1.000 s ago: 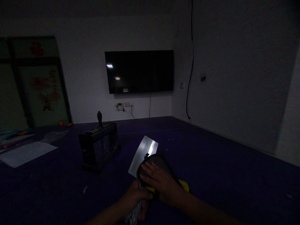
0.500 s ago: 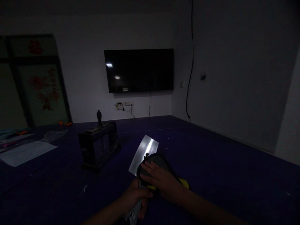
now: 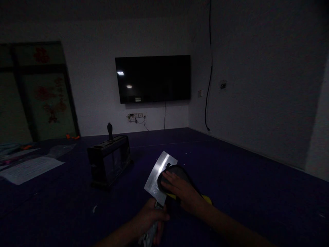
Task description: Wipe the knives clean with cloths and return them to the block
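My left hand [image 3: 153, 218] is closed around the handle [image 3: 150, 233] of a cleaver, which seems to have pale wrapping on it. The cleaver's shiny broad blade [image 3: 156, 176] points up and away, tilted to the right. A dark grey cloth [image 3: 177, 169] with a yellow underside lies over the blade's right side. On top of that cloth, my right hand [image 3: 182, 190] presses with fingers stretched out; its thumb is hidden.
A black frame-like appliance with an upright knob handle [image 3: 110, 132] stands left on the dark purple surface [image 3: 218, 192]. White papers [image 3: 33, 168] and clear plastic lie far left. A television [image 3: 154, 79] hangs on the wall beyond, and a black cable [image 3: 209, 92] runs down the right wall.
The cloth and my right hand have shifted right across the blade, so more of the blade near the handle shows. The cleaver has moved slightly right.
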A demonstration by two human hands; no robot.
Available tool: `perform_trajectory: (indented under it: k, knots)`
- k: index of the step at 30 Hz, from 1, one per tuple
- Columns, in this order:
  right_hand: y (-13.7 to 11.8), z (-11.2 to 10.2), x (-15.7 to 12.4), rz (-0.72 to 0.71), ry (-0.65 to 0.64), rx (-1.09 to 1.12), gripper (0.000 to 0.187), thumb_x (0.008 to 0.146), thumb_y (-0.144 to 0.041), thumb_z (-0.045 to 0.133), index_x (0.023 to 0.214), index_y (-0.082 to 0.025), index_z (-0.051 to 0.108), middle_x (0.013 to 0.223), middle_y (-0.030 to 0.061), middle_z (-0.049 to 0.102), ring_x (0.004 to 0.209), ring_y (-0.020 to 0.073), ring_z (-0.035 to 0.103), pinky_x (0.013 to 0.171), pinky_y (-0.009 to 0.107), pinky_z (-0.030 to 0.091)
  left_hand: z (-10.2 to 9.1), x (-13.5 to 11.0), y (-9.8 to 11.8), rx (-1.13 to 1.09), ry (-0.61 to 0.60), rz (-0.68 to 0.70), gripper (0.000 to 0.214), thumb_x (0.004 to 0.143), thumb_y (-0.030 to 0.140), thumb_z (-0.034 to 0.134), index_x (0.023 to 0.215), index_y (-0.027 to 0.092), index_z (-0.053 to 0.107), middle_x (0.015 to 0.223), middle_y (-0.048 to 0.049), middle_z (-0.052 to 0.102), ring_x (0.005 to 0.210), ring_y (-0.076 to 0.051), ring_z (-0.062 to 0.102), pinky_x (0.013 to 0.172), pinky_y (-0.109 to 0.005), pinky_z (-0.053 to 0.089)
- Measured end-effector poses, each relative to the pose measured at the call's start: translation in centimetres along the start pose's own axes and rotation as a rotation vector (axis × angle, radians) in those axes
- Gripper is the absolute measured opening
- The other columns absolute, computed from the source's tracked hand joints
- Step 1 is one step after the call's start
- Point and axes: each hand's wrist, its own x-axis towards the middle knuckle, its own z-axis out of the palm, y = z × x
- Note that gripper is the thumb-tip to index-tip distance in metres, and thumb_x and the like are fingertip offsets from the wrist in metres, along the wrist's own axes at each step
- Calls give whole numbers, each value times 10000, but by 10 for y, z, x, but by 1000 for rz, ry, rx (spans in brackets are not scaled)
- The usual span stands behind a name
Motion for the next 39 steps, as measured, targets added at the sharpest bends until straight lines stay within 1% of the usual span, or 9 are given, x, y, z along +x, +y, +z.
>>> perform_trajectory:
  k: [4, 9, 13, 18, 21, 24, 30, 35, 39]
  knots:
    - [11, 1, -2, 23, 62, 30, 977, 471, 101, 321, 1389, -227, 243, 1475, 36, 160, 1345, 174, 116, 1079, 431, 203, -1, -1, 0, 15, 8, 10, 339, 530, 297, 611, 771, 188, 399, 332, 72, 469, 230, -97, 369, 328, -164, 219]
    - [18, 2, -5, 46, 170, 41, 962, 500, 112, 315, 1391, -241, 227, 1476, 34, 164, 1341, 177, 145, 1071, 442, 230, -1, -4, -4, 36, -57, 19, 353, 557, 307, 613, 803, 196, 385, 340, 86, 466, 234, -99, 375, 323, -164, 234]
    - [21, 5, -6, 86, 209, 27, 978, 479, 106, 319, 1389, -242, 233, 1480, 33, 144, 1339, 189, 152, 1067, 452, 231, 0, -8, -4, 13, -88, 58, 337, 594, 291, 615, 828, 192, 394, 348, 87, 468, 244, -97, 392, 333, -155, 235]
    - [18, 10, -6, 128, 210, 37, 968, 486, 99, 338, 1387, -241, 244, 1479, 35, 144, 1339, 202, 150, 1059, 451, 246, 1, -6, -2, 20, -86, 40, 299, 574, 280, 622, 763, 186, 410, 343, 69, 472, 230, -88, 366, 322, -153, 224]
    - [15, 12, -5, 145, 227, 53, 947, 501, 103, 338, 1383, -234, 259, 1476, 38, 160, 1339, 199, 154, 1060, 443, 251, 0, -3, -3, 31, -58, 44, 312, 558, 294, 632, 760, 183, 422, 345, 70, 468, 227, -88, 354, 317, -162, 228]
    - [12, 12, -5, 157, 236, 59, 953, 494, 106, 333, 1383, -230, 259, 1477, 37, 158, 1342, 198, 140, 1061, 440, 253, -1, -2, -5, 38, -47, 15, 331, 553, 303, 640, 764, 186, 413, 342, 73, 465, 238, -90, 365, 332, -164, 232]
    - [9, 11, -4, 186, 209, 52, 979, 473, 111, 322, 1384, -237, 247, 1477, 41, 166, 1345, 194, 131, 1057, 455, 257, -3, 1, -8, 85, 28, 30, 356, 544, 317, 659, 778, 179, 430, 345, 82, 459, 250, -82, 359, 334, -166, 226]
    - [7, 10, -4, 150, 173, 58, 952, 475, 109, 336, 1369, -214, 287, 1474, 48, 177, 1346, 189, 128, 1070, 445, 234, 0, 1, -4, 61, -11, -24, 353, 535, 321, 633, 774, 197, 405, 339, 78, 468, 230, -94, 361, 320, -169, 239]
    - [7, 9, -4, 143, 143, 73, 952, 458, 97, 342, 1363, -194, 302, 1471, 57, 186, 1346, 192, 129, 1077, 439, 218, 3, -1, 0, 32, -44, -5, 334, 541, 298, 603, 783, 198, 397, 338, 79, 466, 227, -105, 372, 315, -169, 245]
